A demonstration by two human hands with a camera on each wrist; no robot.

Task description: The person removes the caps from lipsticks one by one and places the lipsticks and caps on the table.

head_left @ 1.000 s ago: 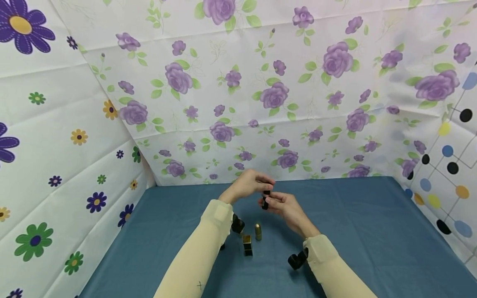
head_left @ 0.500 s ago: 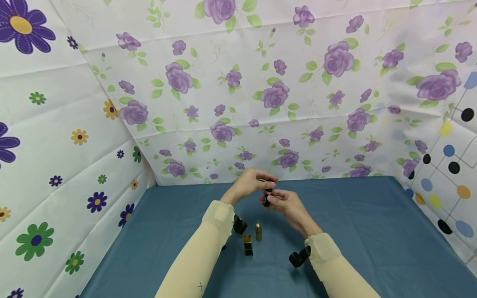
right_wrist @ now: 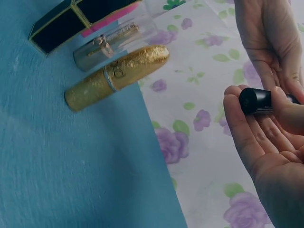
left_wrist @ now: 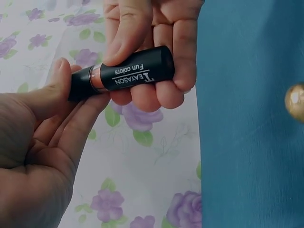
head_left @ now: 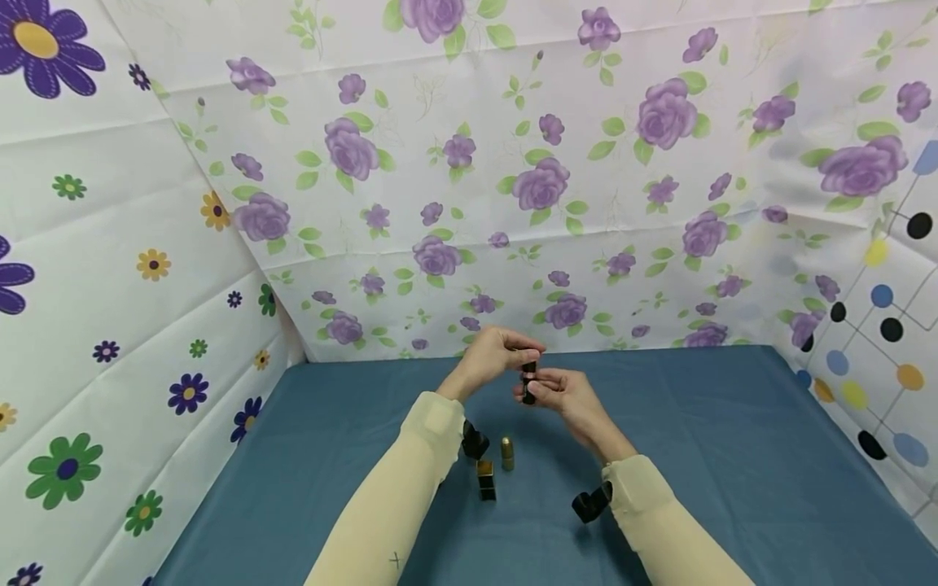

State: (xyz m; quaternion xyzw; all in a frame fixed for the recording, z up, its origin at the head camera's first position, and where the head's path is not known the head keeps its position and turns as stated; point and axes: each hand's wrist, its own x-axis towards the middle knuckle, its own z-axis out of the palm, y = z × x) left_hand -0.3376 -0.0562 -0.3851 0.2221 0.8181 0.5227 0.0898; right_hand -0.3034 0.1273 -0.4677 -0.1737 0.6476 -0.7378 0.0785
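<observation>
A black lipstick tube with white "Teayason Fun colors" lettering is held between both hands above the back of the table. My left hand pinches its short black end between thumb and fingers. Thumb and curled fingers of my right hand grip the longer, lettered body. Between the two black parts shows a pinkish, shiny band. The right wrist view catches the tube's flat round end; the rest there is mostly covered by the right thumb.
Nearer the person, a gold bullet-shaped lipstick stands upright beside a black-and-gold square-sided lipstick case. A clear-capped tube stands between them in the right wrist view. Black wrist cameras project from the sleeves. Floral cloth hangs behind the blue table.
Both hands have shifted slightly right and up with the lipstick tube. More of its pinkish band shows between the hands now. The standing lipsticks have stayed in place.
</observation>
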